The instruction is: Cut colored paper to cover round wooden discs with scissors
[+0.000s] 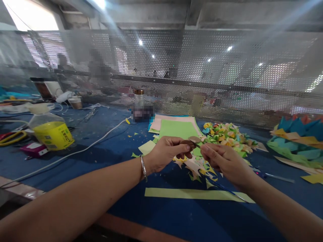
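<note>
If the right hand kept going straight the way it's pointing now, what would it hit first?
Probably the brown piece in the left hand, just beyond the right hand, though depth is hard to judge in this view.

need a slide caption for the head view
Left hand pinching a small brown piece, right hand close beside it, over colourful paper scraps

Gap on blue tbl (111, 151) btwn yellow-label bottle (56, 132) & L grip (168, 150), w/ white cable (96, 141) crossing
</note>
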`<state>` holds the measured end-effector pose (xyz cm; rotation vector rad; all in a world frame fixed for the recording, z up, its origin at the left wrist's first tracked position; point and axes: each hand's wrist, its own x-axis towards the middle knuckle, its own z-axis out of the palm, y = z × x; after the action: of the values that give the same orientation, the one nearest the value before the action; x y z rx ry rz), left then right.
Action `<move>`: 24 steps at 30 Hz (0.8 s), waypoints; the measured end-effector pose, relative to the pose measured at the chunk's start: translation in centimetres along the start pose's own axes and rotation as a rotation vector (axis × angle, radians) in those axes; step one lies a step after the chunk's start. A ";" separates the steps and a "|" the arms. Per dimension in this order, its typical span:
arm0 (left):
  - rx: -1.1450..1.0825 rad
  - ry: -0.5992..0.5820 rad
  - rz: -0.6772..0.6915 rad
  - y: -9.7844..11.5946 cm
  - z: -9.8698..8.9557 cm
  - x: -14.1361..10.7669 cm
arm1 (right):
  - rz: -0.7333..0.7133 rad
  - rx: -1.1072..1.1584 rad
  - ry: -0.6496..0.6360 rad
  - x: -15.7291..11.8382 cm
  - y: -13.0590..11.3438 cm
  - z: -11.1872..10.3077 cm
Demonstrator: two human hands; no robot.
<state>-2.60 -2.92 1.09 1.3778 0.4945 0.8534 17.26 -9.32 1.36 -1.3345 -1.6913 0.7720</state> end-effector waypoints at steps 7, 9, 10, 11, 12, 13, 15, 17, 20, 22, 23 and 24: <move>-0.009 -0.001 -0.013 -0.1 -0.1 0.1 | -0.026 -0.042 -0.011 0.1 0.0 -0.1; -0.008 -0.002 -0.016 -0.2 -0.2 0.1 | -0.029 -0.046 -0.012 0.1 0.0 -0.1; -0.007 -0.005 -0.017 -0.2 -0.2 0.1 | -0.027 -0.044 -0.013 0.1 0.0 -0.1; -0.006 -0.006 -0.018 -0.2 -0.2 0.1 | -0.023 -0.041 -0.017 0.1 0.0 -0.1; -0.004 -0.005 -0.019 -0.3 -0.3 0.1 | -0.019 -0.035 -0.021 0.1 0.0 -0.1; -0.004 -0.003 -0.021 -0.3 -0.3 0.2 | -0.015 -0.029 -0.023 0.1 0.0 -0.1; -0.003 -0.001 -0.024 -0.3 -0.3 0.2 | -0.012 -0.021 -0.024 0.0 0.0 -0.1; -0.003 -0.002 -0.024 -0.4 -0.4 0.2 | -0.008 -0.015 -0.020 0.0 -0.1 -0.1; -0.004 -0.006 -0.023 -0.4 -0.4 0.2 | 0.005 -0.003 -0.017 -0.1 -0.2 0.0; -0.013 -0.010 -0.022 -0.4 -0.4 0.2 | 0.013 0.007 -0.019 -0.1 -0.2 0.0; -0.019 -0.013 -0.022 -0.4 -0.4 0.1 | 0.016 0.011 -0.020 0.0 -0.2 0.0; -0.026 -0.013 -0.021 -0.4 -0.3 0.1 | 0.018 0.013 -0.021 0.0 -0.1 0.0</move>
<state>-2.66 -2.61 0.69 1.3514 0.4861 0.8305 17.17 -9.36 1.46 -1.3385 -1.6896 0.8086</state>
